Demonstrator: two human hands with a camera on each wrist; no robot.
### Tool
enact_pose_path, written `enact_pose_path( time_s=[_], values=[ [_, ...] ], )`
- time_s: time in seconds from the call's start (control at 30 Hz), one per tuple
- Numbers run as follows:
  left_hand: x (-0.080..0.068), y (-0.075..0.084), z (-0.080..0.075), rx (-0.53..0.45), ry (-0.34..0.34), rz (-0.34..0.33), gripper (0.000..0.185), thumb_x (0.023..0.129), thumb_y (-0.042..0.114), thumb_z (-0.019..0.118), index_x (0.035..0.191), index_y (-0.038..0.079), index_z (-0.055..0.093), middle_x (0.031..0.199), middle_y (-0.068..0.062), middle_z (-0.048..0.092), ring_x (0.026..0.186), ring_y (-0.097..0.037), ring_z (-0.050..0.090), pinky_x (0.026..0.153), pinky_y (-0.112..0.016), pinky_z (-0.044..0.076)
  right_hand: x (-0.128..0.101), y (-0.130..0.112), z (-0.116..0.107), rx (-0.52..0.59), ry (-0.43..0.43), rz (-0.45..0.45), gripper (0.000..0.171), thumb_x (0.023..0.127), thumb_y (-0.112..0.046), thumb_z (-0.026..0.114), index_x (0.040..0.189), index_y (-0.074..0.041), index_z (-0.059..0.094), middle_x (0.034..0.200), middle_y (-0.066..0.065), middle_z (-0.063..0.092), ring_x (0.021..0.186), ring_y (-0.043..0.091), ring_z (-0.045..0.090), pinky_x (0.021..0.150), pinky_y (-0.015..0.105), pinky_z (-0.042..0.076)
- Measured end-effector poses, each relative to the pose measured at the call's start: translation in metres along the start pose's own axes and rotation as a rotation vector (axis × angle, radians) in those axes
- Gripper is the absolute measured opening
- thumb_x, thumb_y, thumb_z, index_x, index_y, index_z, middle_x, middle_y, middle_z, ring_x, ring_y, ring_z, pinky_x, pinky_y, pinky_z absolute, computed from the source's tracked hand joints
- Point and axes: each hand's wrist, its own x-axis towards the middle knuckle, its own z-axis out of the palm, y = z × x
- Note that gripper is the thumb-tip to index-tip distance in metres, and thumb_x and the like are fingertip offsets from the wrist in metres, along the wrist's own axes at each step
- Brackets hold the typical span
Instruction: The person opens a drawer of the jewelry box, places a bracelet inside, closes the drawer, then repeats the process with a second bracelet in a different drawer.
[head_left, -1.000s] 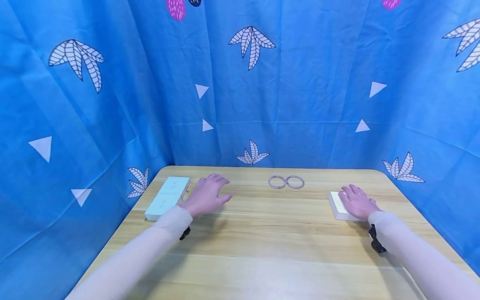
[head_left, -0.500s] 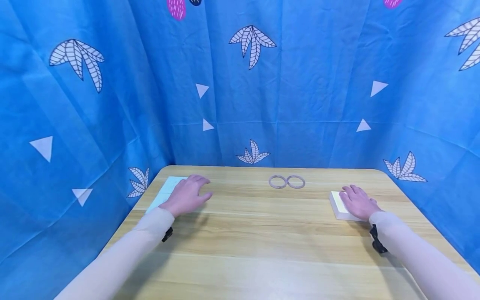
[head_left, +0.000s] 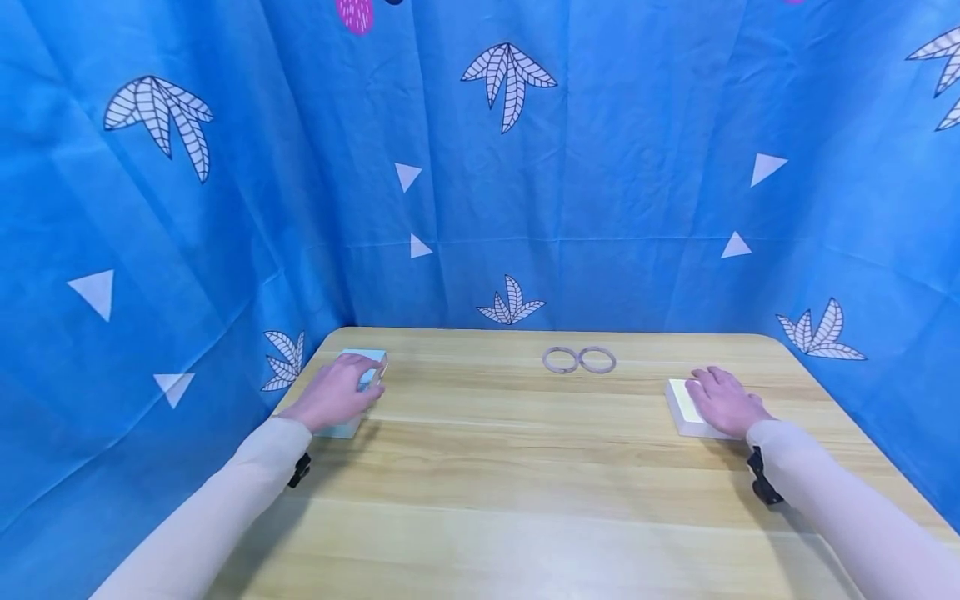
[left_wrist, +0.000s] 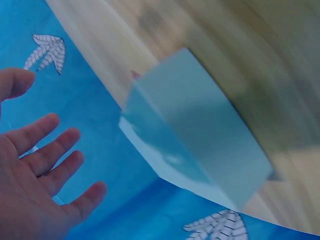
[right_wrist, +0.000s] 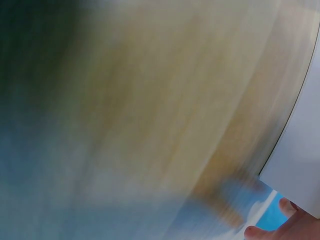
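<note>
Left hand (head_left: 333,395): fingers spread, holding nothing, above pale-blue box (left_wrist: 200,130), table's left side. Right hand (head_left: 727,404): fingers loosely extended over white box (head_left: 682,402), no curl seen. Boxes likely light, stiff, smooth card, dentable corners; best held across opposite sides. Wood-grain table (head_left: 487,475), two rings (head_left: 578,359) near far edge, blue curtain (head_left: 637,167) around.

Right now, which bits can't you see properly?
Head view: the middle of the blue box, hidden by the left hand.
Head view: some of the white box, covered by the right hand.
Head view: whether the rings join, too small.
Right wrist view: the table, blurred; the white box, cut off by the right edge.
</note>
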Motion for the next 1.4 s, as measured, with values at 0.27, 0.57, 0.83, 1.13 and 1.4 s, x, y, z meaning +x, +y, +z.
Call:
enact_pose_path(
  time_s=[0.27, 0.57, 0.83, 1.13, 1.4],
  values=[
    [-0.003, -0.02, -0.001, 0.035, -0.038, -0.048, 0.05, 0.098, 0.037, 0.059, 0.135, 0.004, 0.062, 0.141, -0.022, 0.058, 0.135, -0.044, 0.047, 0.112, -0.062, 0.036, -0.001, -0.002, -0.004, -0.004, -0.017, 0.014, 0.077, 0.106, -0.054, 0.014, 0.155, 0.004, 0.025, 0.158, 0.038, 0.016, 0.144, 0.058, 0.014, 0.101, 0.084, 0.019],
    [-0.007, -0.029, 0.0, 0.039, -0.061, -0.09, 0.048, 0.098, 0.034, 0.061, 0.134, 0.003, 0.063, 0.14, -0.023, 0.058, 0.135, -0.045, 0.046, 0.112, -0.064, 0.035, -0.002, -0.004, -0.006, -0.007, -0.006, 0.014, 0.076, 0.106, -0.054, 0.014, 0.155, 0.003, 0.026, 0.158, 0.037, 0.016, 0.143, 0.059, 0.014, 0.1, 0.084, 0.02],
    [-0.012, -0.039, 0.004, 0.04, -0.095, -0.122, 0.05, 0.097, 0.033, 0.063, 0.136, 0.002, 0.061, 0.142, -0.025, 0.056, 0.134, -0.045, 0.047, 0.111, -0.063, 0.036, -0.002, -0.004, -0.003, -0.012, -0.005, 0.014, 0.077, 0.106, -0.055, 0.013, 0.154, 0.004, 0.027, 0.157, 0.037, 0.018, 0.143, 0.058, 0.015, 0.098, 0.084, 0.021],
    [-0.014, -0.047, 0.008, 0.018, -0.161, -0.138, 0.053, 0.097, 0.035, 0.064, 0.138, 0.002, 0.059, 0.147, -0.025, 0.051, 0.139, -0.046, 0.042, 0.113, -0.064, 0.033, -0.002, -0.004, -0.003, -0.021, 0.0, 0.016, 0.076, 0.106, -0.054, 0.014, 0.154, 0.003, 0.028, 0.157, 0.037, 0.019, 0.143, 0.058, 0.016, 0.099, 0.083, 0.022],
    [-0.018, -0.048, 0.01, 0.001, -0.182, -0.144, 0.055, 0.098, 0.036, 0.063, 0.14, 0.001, 0.057, 0.15, -0.027, 0.046, 0.14, -0.048, 0.038, 0.114, -0.065, 0.031, -0.003, -0.005, -0.003, -0.016, 0.002, 0.01, 0.076, 0.106, -0.054, 0.014, 0.154, 0.004, 0.029, 0.157, 0.038, 0.018, 0.143, 0.058, 0.016, 0.099, 0.084, 0.021]
  ],
)
